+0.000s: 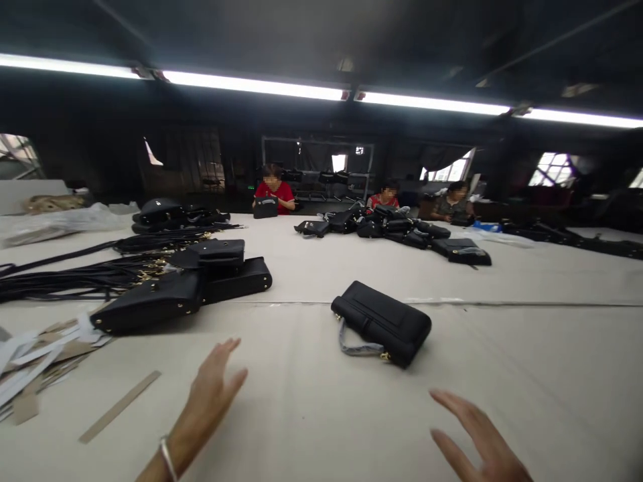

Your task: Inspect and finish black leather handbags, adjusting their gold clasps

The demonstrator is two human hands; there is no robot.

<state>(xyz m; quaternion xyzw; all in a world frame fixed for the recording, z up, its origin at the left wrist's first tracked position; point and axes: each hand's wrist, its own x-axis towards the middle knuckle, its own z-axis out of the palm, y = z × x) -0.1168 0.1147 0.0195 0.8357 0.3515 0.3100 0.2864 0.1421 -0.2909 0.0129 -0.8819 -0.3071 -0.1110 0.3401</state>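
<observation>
A black handbag [384, 318] lies flat on the pale table, its wrapped handle [358, 347] with gold fittings turned toward me. To its left and nearer me, my left hand [213, 385] hovers with fingers stretched and thumb apart, holding nothing. Below and right of the bag, my right hand [472, 432] is also spread and holds nothing. Neither hand touches the handbag. Beyond my left hand sits a stack of black bags [161, 294] with gold studs.
Black straps [75, 274] with gold clasps lie at left, above paper and card strips [40, 368]. One loose card strip [120, 406] lies near my left hand. More black bags [386, 224] are heaped farther back, where several people [286, 194] sit across the table [296, 268].
</observation>
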